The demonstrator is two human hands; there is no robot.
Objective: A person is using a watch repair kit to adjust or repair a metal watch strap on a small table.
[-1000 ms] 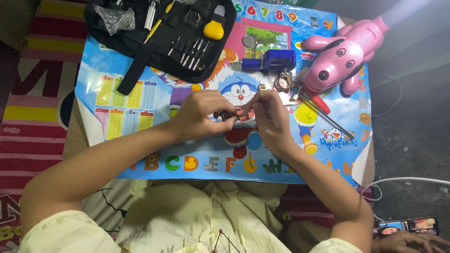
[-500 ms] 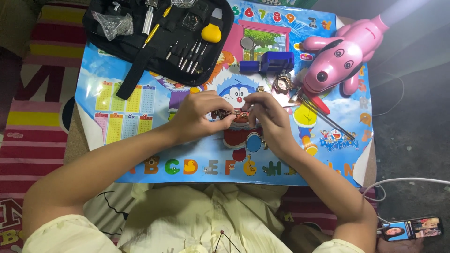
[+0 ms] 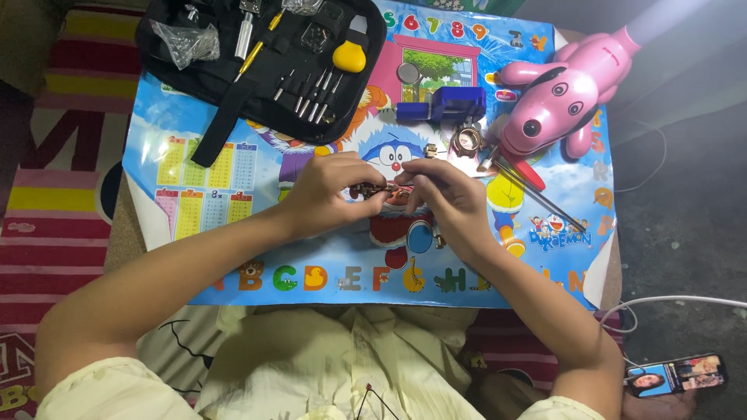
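Note:
My left hand [image 3: 331,194] and my right hand [image 3: 447,198] meet over the middle of a colourful cartoon poster mat [image 3: 233,257]. Together they pinch a small brownish metal piece, apparently a watch band [image 3: 381,188], held between the fingertips just above the mat. My right hand also grips a thin metal tool [image 3: 467,173] that points toward the piece. The piece is mostly hidden by my fingers.
A black open tool case [image 3: 264,58] with small screwdrivers and a yellow-handled tool lies at the back left. A blue holder block [image 3: 451,103], a small round metal part [image 3: 468,140] and a pink toy dog [image 3: 560,93] stand at the back right. A phone [image 3: 675,375] lies on the floor, lower right.
Both hands stay together over the mat's middle, with only slight finger shifts on the small piece. The view has moved a little.

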